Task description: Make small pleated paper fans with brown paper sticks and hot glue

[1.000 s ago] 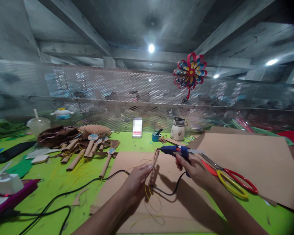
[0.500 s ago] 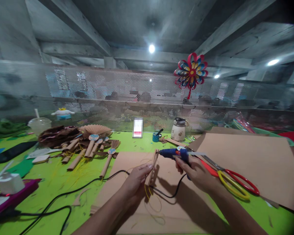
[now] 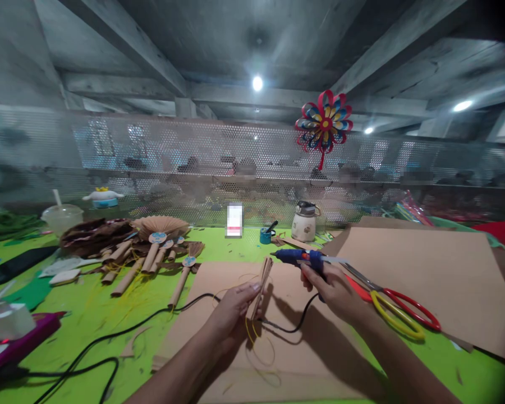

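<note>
My left hand is closed on a narrow bundle of folded brown paper, held upright and tilted a little to the right. A thin yellow string hangs in loops from its lower end. My right hand grips a blue hot glue gun, a glue stick poking from its back. The gun's nozzle points left, just above and beside the top of the folded paper, apart from it. Beneath both hands lies a large sheet of brown paper.
Scissors with red and yellow handles lie right, by a brown paper stack. Finished paper fans with rolled handles are piled left. A black cord crosses the green table near a purple power strip. A bottle stands behind.
The glue gun's nozzle has lifted off the top of the folded paper and moved slightly up. My left hand still holds the paper. The whole view has shifted a little.
</note>
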`<act>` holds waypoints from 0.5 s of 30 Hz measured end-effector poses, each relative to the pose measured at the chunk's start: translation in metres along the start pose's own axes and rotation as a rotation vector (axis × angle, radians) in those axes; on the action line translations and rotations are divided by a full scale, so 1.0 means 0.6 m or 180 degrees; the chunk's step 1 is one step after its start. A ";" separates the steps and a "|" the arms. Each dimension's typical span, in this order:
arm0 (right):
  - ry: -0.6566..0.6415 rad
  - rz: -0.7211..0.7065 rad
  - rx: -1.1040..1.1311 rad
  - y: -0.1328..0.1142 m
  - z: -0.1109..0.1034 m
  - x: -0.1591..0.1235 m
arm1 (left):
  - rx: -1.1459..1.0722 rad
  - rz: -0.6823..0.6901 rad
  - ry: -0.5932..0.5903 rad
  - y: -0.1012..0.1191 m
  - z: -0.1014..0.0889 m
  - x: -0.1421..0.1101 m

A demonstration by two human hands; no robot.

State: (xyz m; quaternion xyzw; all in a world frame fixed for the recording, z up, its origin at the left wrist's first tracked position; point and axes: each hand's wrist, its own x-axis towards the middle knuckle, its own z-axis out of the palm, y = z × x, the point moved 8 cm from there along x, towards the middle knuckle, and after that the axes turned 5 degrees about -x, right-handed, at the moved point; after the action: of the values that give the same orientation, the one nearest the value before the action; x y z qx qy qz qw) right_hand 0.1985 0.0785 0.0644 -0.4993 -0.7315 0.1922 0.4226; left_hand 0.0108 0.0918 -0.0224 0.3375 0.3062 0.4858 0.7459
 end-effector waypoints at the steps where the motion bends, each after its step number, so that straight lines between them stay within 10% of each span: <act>1: 0.0006 -0.0015 0.0010 0.000 -0.001 -0.001 | 0.0000 0.0013 -0.0004 0.000 -0.001 0.001; 15: -0.0218 -0.0030 -0.0258 -0.005 0.011 -0.005 | -0.0037 -0.0161 0.0030 -0.006 -0.004 -0.001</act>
State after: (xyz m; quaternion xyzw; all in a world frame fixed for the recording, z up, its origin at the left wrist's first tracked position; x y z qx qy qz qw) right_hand 0.1918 0.0754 0.0618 -0.5057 -0.7552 0.1773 0.3776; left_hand 0.0103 0.0906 -0.0264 0.3230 0.3153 0.4702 0.7584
